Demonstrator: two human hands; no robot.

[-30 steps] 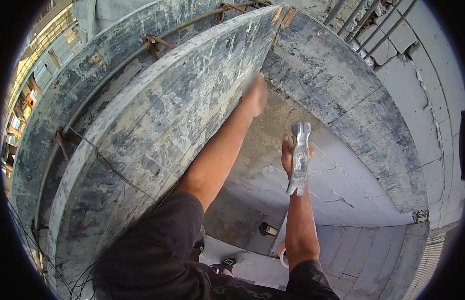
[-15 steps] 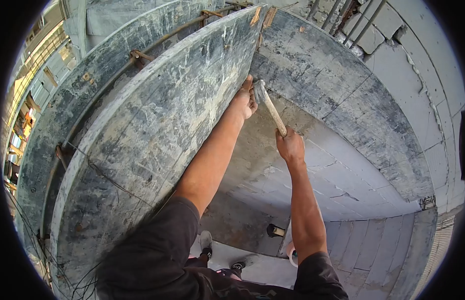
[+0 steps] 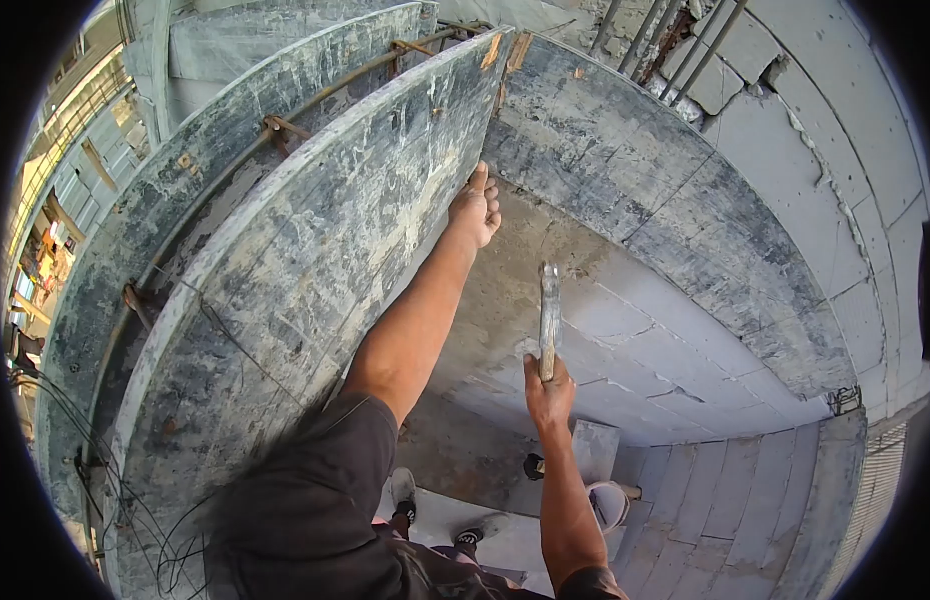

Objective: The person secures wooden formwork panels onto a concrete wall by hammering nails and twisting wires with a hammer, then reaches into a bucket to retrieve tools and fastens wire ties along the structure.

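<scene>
My left hand is at the corner where the upright stained panel meets the second panel. Its thumb points up and its fingers are curled; whatever it may pinch is too small to make out. Lower and to the right, my right hand grips the wooden handle of a hammer, whose metal head is uppermost. The hammer is apart from both panels, in front of the grey block wall.
Behind the left panel runs a rusty bar beside another panel. Loose wires hang at lower left. Rebar and broken blocks are at upper right. A white bucket stands below, near my feet.
The hammer swung up to beside my left hand, then came back down, away from the corner. My left hand stays at the corner, its thumb now raised. More of the bucket shows.
</scene>
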